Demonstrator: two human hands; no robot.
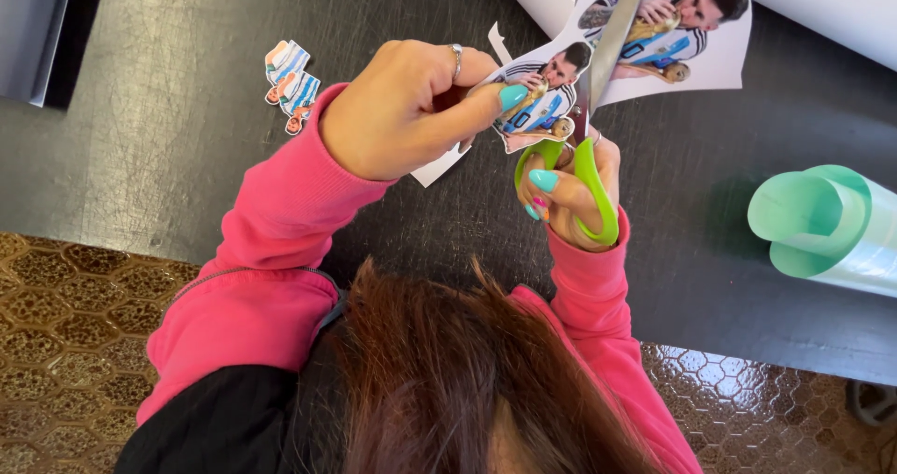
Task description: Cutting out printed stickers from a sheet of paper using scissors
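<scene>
Left hand (402,110), in a pink sleeve (271,222) with a ring on one finger, pinched shut on a printed paper sheet (654,35), thumb with teal nail pressing on the lower printed figure. Sheet held up above the black table (168,138), extending up and to the right from the pinch, with two printed figures in striped blue-and-white shirts on it. Right hand (570,189) just below and right of the left, fingers closed through the green handles of the scissors (589,128). Blades running upward from the handles, passing between the two printed figures, lying against the paper right beside the left thumb tip; whether blades are parted or together cannot be told. Sheet thus gripped on its left part by the left hand, with the scissors meeting it just right of that grip.

On the table to the left, well apart from both hands, small cut-out figures (291,84) lying flat. To the right, a rolled mint-green sheet (822,226) lying on its side. Further white paper (822,7) at top right corner. Brown hair (467,371) at bottom centre, patterned floor (65,334) below the table edge.
</scene>
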